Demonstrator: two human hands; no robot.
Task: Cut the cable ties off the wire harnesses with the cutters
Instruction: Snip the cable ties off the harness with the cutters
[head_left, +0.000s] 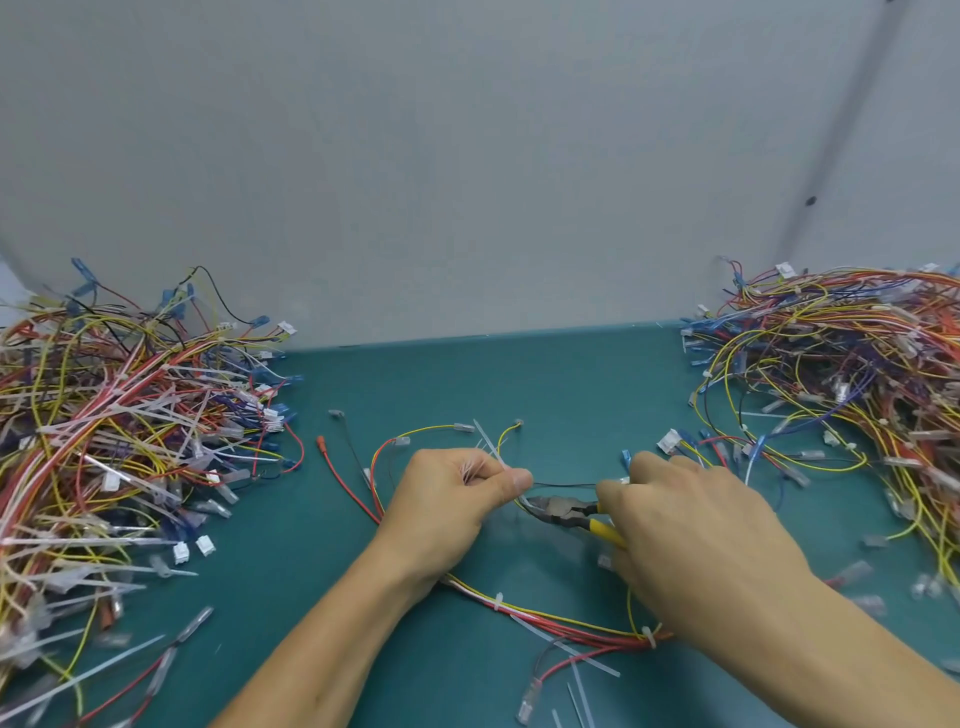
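**A:** Your head camera shows your left hand (457, 499) pinching the wire harness (550, 621) between thumb and finger. A white cable tie (488, 448) sticks out on the far side of that hand.

**B:** Your right hand (696, 535) is curled round the yellow handles of the cutters (566, 508). The black nose points left, just beside your left thumb. Thin wires run right by it. I cannot tell if the blades touch the tie or a wire.

**A:** So go slow here. Pull the white strap a little away from the wires. Put only the strap between the blades, never a colored wire.

**B:** Tuck your thumb back too. It is very close to the nose. Then give one firm squeeze.

**A:** Now let's count. You have two hands and one pair of cutters.

**B:** You have one harness in hand, lying in the middle of the green table (519, 379).

**A:** I count three ties on it. One is at your fingers. The middle tie (498, 601) and the corner tie (648, 636) sit on the near loop.

**B:** There are two big heaps, the left pile (104, 441) and the right pile (857, 374). Each has too many wires to count.

**A:** A few loose white straps (582, 662) lie near you. They are too blurry to count well.
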